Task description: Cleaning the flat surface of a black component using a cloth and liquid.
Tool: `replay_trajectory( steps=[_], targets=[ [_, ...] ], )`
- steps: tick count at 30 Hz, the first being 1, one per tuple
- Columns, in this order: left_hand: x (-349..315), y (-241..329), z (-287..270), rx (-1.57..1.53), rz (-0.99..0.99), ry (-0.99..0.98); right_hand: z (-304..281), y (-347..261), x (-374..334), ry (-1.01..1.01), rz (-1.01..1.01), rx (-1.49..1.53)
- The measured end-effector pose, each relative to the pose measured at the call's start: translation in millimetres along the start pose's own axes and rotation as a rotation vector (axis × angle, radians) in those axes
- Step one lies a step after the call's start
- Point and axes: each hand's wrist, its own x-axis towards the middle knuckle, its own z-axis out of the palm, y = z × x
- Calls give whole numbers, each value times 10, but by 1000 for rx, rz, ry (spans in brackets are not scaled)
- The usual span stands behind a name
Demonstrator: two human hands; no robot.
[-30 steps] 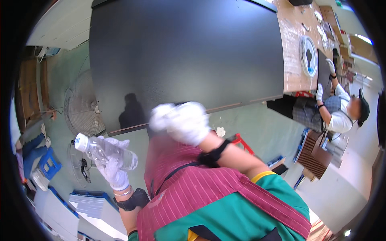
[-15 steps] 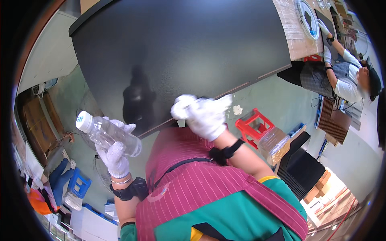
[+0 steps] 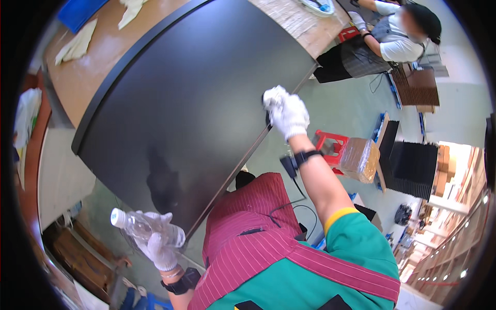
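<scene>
A large black panel (image 3: 196,98) with a raised rim along its far left side lies in front of me. My left hand (image 3: 159,249), in a white knit glove, is wrapped round a clear plastic bottle (image 3: 146,227) with a white cap, tilted beside the panel's near left corner. Whether liquid is in the bottle I cannot tell. Gloved too, my right hand (image 3: 291,116) closes on a crumpled white cloth (image 3: 273,96) at the panel's right-hand edge. A dark reflection shows on the panel's surface near the left hand.
The panel rests on a brown worktable (image 3: 111,49) bearing pale cloths (image 3: 77,44) and a blue bin (image 3: 80,13). On the right are a red stool (image 3: 330,147), a wrapped box (image 3: 359,159) and stacked black panels (image 3: 411,165). A co-worker (image 3: 372,49) stands at the far right.
My right hand has moved away from my body and to the right along the panel edge with the cloth. My left hand still holds the bottle, now lower in view. The view has shifted.
</scene>
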Motion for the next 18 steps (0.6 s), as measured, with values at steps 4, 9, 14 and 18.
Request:
replay_trajectory(
  steps=[4,9,14,18],
  targets=[
    [62,-21,83,30,-24,-39,-223,-938,-41,-127,-176,-28],
    [246,-5,359,66,-29,-56,-48,-1371,-913,-382,-570,357],
    [366,-57,466,69,5,36,-48,-127,515,-71,-225,49],
    [402,-137,647,66,35,66,-188,736,1579,-187,183,-7]
  ],
)
